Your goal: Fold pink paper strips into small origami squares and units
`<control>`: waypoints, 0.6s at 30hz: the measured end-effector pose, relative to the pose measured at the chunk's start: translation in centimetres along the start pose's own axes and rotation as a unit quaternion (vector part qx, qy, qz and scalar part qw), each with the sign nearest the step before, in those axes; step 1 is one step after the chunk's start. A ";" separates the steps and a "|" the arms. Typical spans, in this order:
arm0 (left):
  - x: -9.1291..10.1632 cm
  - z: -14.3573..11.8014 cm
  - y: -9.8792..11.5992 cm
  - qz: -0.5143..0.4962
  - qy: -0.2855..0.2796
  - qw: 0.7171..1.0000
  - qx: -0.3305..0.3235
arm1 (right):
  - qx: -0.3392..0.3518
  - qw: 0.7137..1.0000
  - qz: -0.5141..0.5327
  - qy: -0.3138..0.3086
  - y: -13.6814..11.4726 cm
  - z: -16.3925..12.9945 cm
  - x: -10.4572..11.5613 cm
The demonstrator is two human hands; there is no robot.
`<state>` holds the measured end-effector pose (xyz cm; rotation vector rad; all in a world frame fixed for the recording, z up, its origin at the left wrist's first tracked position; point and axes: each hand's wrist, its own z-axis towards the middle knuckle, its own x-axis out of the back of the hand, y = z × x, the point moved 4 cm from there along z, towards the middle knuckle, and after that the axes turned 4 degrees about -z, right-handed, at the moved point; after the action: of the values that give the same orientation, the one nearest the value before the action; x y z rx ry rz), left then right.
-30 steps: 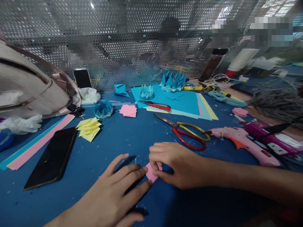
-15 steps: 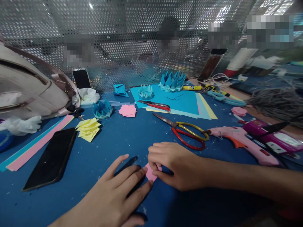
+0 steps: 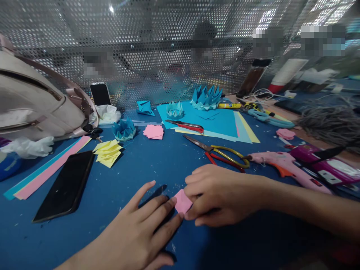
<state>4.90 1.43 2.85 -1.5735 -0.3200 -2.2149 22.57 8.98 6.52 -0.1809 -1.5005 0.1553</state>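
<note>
A small folded piece of pink paper (image 3: 183, 202) lies on the blue table, with a crease showing down its upper middle. My left hand (image 3: 143, 228) is open, fingers spread, two fingertips resting on the paper's left and lower edges. At the right edge, my right hand (image 3: 222, 197) is closed, its curled fingers gripping the paper and covering that side. Beyond the right hand lie scissors (image 3: 225, 155) with one red and one yellow handle. Further back sit a stack of pink paper pieces (image 3: 153, 132) and a stack of folded yellow papers (image 3: 108, 153).
Blue folded-paper flowers (image 3: 206, 98) and a red utility knife (image 3: 185, 125) rest on coloured sheets (image 3: 222, 123). A pink glue gun (image 3: 289, 168) lies right, a black phone (image 3: 64, 187) and paper strips (image 3: 50, 168) left. A backpack (image 3: 33, 101) stands by the perforated metal screen (image 3: 157, 33).
My right hand has shifted slightly right, uncovering more of the pink paper and its crease. My left fingertips stay on the paper. The whole view has shifted slightly.
</note>
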 end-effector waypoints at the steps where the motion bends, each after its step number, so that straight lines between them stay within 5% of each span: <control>1: 0.0 0.0 0.0 -0.001 0.001 1.000 0.000 | -0.001 1.000 0.006 0.002 0.1 0.0 0.0; 7: -0.1 0.1 -0.1 -0.004 -0.001 1.000 0.002 | 0.000 1.000 -0.015 0.006 0.1 0.1 -0.3; 12: 0.2 0.1 0.0 -0.007 -0.006 1.000 0.004 | -0.017 0.996 -0.072 -0.054 -0.3 0.2 -0.1; 18: 0.3 0.1 0.0 -0.023 -0.018 1.000 0.010 | -0.087 0.991 -0.060 -0.076 -0.1 -0.8 1.0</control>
<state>4.90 1.39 3.17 -1.6134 -0.3911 -2.2120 23.41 9.10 7.52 -0.2215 -1.6737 -0.0594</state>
